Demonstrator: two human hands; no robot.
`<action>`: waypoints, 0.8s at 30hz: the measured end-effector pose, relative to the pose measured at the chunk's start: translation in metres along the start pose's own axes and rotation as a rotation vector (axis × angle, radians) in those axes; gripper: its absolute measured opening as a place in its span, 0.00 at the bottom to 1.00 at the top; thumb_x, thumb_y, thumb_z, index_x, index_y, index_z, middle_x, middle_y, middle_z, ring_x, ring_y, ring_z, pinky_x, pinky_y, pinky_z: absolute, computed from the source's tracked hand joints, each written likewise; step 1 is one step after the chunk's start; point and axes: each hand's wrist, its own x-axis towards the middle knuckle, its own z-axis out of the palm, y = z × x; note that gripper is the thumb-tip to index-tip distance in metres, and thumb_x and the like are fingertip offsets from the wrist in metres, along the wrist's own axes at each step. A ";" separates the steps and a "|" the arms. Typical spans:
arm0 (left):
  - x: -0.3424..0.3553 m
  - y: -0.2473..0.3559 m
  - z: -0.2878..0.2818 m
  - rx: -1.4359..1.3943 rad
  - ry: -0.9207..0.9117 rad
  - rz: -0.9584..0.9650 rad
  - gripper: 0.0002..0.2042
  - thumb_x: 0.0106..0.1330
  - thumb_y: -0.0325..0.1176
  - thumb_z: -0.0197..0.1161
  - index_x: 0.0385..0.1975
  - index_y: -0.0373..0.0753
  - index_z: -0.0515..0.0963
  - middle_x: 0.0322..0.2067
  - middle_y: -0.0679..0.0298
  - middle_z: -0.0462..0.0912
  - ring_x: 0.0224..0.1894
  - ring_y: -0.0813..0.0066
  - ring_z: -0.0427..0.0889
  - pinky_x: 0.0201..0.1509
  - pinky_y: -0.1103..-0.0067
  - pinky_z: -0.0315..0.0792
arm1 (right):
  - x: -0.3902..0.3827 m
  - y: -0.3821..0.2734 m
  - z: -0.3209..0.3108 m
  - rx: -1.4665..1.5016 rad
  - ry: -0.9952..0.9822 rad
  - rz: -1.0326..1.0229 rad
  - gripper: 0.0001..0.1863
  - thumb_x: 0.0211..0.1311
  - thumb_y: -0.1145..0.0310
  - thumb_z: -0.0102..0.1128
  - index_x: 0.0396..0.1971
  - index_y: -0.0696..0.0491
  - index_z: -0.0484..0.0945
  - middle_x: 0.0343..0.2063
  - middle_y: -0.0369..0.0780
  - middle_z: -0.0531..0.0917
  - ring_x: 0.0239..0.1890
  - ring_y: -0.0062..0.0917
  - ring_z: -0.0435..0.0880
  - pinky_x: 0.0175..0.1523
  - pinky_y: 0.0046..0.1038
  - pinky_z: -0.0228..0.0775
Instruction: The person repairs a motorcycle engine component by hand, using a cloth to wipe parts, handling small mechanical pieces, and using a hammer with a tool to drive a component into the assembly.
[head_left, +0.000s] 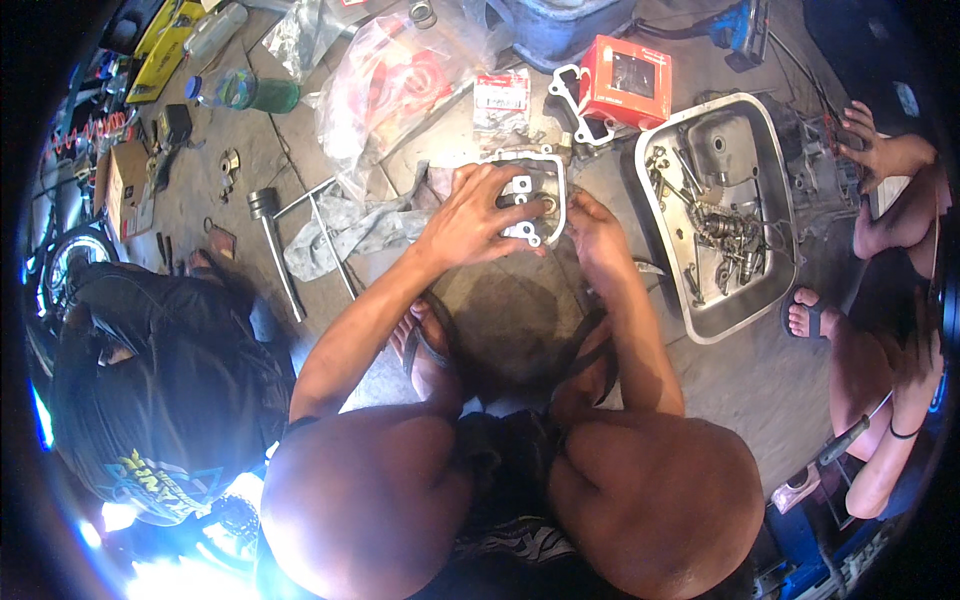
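Note:
Between my feet and the plastic bags, a pale metal engine casting (pixel 552 190) with a raised rim and bolt holes is in my hands. My left hand (pixel 470 222) reaches over its left side, fingers on top and thumb across the inner part. At the opposite rim, my right hand (pixel 600 238) is closed with bent fingers and thumb against the edge; its palm side is partly hidden. Beneath and left of the casting lies a crumpled grey rag (pixel 340 240). A pale gasket (pixel 583 112) with a similar looped outline rests beyond the casting, beside a red box (pixel 627 82).
At right, a metal tray (pixel 690 310) holds bolts and engine parts. A T-handle wrench (pixel 280 255) lies at left. Clear plastic bags (pixel 375 100) and a green bottle (pixel 272 95) sit farther off. Another person's hand (pixel 880 145) is at far right; someone in black (pixel 170 370) crouches left.

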 end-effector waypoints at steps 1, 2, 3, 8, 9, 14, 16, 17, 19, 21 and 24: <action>0.000 0.000 0.000 0.005 -0.002 -0.004 0.26 0.51 0.53 0.73 0.51 0.54 0.83 0.57 0.57 0.73 0.55 0.57 0.74 0.58 0.62 0.64 | -0.004 0.001 0.005 0.003 0.020 -0.030 0.21 0.67 0.74 0.48 0.59 0.62 0.72 0.51 0.42 0.82 0.53 0.25 0.79 0.60 0.27 0.67; 0.001 -0.001 0.000 -0.005 -0.005 -0.007 0.26 0.51 0.53 0.73 0.51 0.54 0.83 0.57 0.57 0.73 0.55 0.57 0.74 0.58 0.61 0.64 | -0.005 0.000 0.009 0.006 0.040 -0.061 0.21 0.67 0.74 0.48 0.59 0.62 0.73 0.50 0.42 0.82 0.52 0.25 0.79 0.60 0.27 0.68; 0.004 0.001 -0.002 -0.019 -0.010 -0.010 0.26 0.51 0.53 0.73 0.52 0.54 0.82 0.57 0.57 0.73 0.56 0.56 0.74 0.58 0.61 0.64 | -0.006 -0.003 0.009 0.016 0.032 -0.051 0.21 0.67 0.74 0.48 0.58 0.61 0.73 0.50 0.43 0.82 0.52 0.26 0.79 0.59 0.27 0.68; 0.007 -0.003 0.004 -0.003 -0.028 -0.010 0.26 0.52 0.54 0.72 0.52 0.54 0.83 0.58 0.56 0.73 0.56 0.56 0.74 0.58 0.61 0.64 | 0.000 -0.009 0.009 0.024 0.044 0.004 0.20 0.68 0.74 0.48 0.57 0.62 0.74 0.50 0.43 0.82 0.52 0.26 0.80 0.58 0.28 0.69; 0.008 -0.001 0.003 -0.010 -0.040 -0.016 0.26 0.52 0.54 0.72 0.51 0.54 0.83 0.58 0.56 0.73 0.56 0.56 0.74 0.58 0.61 0.64 | 0.000 -0.009 0.009 0.008 0.052 0.006 0.20 0.68 0.74 0.48 0.57 0.63 0.73 0.50 0.43 0.82 0.52 0.27 0.80 0.58 0.28 0.69; 0.010 0.002 0.002 -0.025 -0.043 -0.022 0.24 0.53 0.53 0.72 0.50 0.53 0.83 0.58 0.56 0.73 0.56 0.57 0.74 0.58 0.61 0.64 | -0.002 -0.005 0.014 0.016 0.140 -0.004 0.19 0.69 0.74 0.47 0.57 0.64 0.73 0.49 0.44 0.83 0.51 0.29 0.81 0.58 0.28 0.70; 0.013 -0.002 0.001 -0.009 -0.057 -0.022 0.23 0.54 0.53 0.72 0.50 0.53 0.83 0.58 0.56 0.73 0.56 0.57 0.74 0.58 0.61 0.64 | 0.000 -0.007 0.014 0.004 0.121 -0.013 0.19 0.69 0.75 0.47 0.57 0.64 0.73 0.49 0.44 0.83 0.51 0.29 0.81 0.58 0.28 0.70; 0.014 -0.002 -0.001 0.000 -0.075 -0.016 0.23 0.54 0.53 0.72 0.50 0.54 0.83 0.58 0.56 0.73 0.56 0.57 0.74 0.59 0.61 0.64 | 0.000 -0.007 0.015 -0.003 0.112 -0.018 0.19 0.69 0.75 0.47 0.57 0.65 0.73 0.49 0.44 0.83 0.51 0.29 0.81 0.59 0.28 0.70; 0.014 0.000 -0.002 0.012 -0.110 -0.004 0.22 0.55 0.53 0.71 0.49 0.54 0.83 0.58 0.57 0.73 0.57 0.57 0.73 0.59 0.61 0.64 | 0.001 -0.006 0.015 -0.002 0.133 -0.004 0.19 0.69 0.76 0.46 0.57 0.65 0.73 0.49 0.45 0.83 0.51 0.28 0.81 0.60 0.29 0.70; 0.014 0.001 -0.003 0.017 -0.100 0.007 0.22 0.55 0.53 0.71 0.50 0.55 0.83 0.59 0.57 0.73 0.58 0.57 0.73 0.60 0.61 0.64 | 0.000 -0.005 0.017 -0.020 0.154 -0.006 0.19 0.69 0.76 0.46 0.57 0.65 0.73 0.49 0.45 0.83 0.51 0.28 0.81 0.60 0.29 0.70; 0.013 0.000 -0.003 0.013 -0.109 0.004 0.23 0.55 0.53 0.71 0.51 0.55 0.82 0.59 0.57 0.73 0.58 0.57 0.73 0.60 0.60 0.65 | -0.002 -0.005 0.021 -0.054 0.182 -0.036 0.19 0.69 0.76 0.45 0.57 0.65 0.74 0.48 0.45 0.83 0.50 0.27 0.81 0.58 0.28 0.70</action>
